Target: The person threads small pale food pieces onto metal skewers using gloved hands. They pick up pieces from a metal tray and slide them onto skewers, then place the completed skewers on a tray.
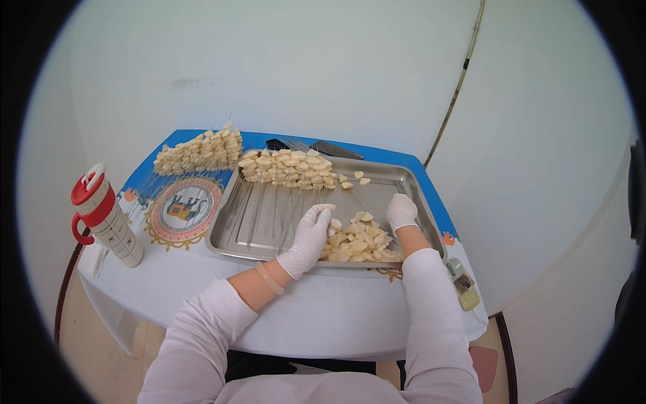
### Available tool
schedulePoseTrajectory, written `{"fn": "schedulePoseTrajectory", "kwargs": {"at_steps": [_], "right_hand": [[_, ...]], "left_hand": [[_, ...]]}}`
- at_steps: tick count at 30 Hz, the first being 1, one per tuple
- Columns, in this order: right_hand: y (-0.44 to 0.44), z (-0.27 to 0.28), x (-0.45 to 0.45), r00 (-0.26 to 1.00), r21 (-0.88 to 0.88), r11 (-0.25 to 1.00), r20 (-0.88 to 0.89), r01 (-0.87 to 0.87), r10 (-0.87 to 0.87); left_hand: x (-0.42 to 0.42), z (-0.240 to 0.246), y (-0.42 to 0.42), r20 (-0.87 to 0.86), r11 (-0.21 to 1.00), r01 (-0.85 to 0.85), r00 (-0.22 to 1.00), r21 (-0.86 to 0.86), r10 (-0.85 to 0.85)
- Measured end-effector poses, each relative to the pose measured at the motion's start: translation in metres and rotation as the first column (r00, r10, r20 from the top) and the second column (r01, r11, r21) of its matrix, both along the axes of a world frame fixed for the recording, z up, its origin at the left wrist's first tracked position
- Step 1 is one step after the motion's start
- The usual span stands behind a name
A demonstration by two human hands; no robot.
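Both hands wear thin white gloves. My left hand (309, 237) pinches a pale cut piece (328, 207) between thumb and fingertips, left of a heap of loose cream-coloured pieces (361, 242) in a metal tray (421, 199). My right hand (402, 209) is closed at the tray's right side, around the end of a thin metal skewer (368, 206) that slants up and left. A stack of skewers threaded with pieces (287, 169) lies at the tray's back left, their bare ends towards me. A few single pieces (346, 185) lie beside that stack.
Another stack of threaded skewers (202, 154) lies on the tablecloth left of the tray. A red-lidded bottle (108, 217) stands at the table's left. Behind the tray lies a dark flat object (335, 149). A phone-like object in a clear case (463, 284) lies at the right edge.
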State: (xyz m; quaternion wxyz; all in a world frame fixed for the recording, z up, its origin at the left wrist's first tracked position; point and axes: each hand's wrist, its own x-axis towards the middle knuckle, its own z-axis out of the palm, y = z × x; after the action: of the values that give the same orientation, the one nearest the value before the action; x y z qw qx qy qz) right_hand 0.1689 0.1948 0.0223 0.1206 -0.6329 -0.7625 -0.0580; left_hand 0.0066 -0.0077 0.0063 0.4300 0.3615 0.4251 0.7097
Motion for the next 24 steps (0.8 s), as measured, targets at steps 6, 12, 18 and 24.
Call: {"fn": "schedulePoseTrajectory", "kwargs": {"at_steps": [6, 12, 18, 24], "right_hand": [[0.008, -0.008, -0.010, 0.999, -0.068, 0.998, 0.030, -0.015, 0.017], [0.004, -0.009, -0.014, 0.997, -0.129, 0.989, 0.003, -0.074, 0.075], [0.012, 0.006, 0.016, 0.998, -0.070, 0.996, -0.051, -0.051, 0.048], [0.015, 0.008, 0.048, 0.993, -0.127, 0.985, 0.036, 0.114, -0.110]], "left_hand": [[0.000, 0.000, 0.000, -0.002, 1.000, -0.001, 1.000, -0.020, 0.001], [0.000, -0.001, 0.000, -0.003, 1.000, -0.004, 1.000, -0.007, 0.004], [0.001, 0.000, 0.000, 0.031, 1.000, 0.012, 0.999, -0.014, -0.012], [0.001, 0.000, -0.001, 0.029, 0.999, 0.036, 0.999, -0.027, -0.035]]}}
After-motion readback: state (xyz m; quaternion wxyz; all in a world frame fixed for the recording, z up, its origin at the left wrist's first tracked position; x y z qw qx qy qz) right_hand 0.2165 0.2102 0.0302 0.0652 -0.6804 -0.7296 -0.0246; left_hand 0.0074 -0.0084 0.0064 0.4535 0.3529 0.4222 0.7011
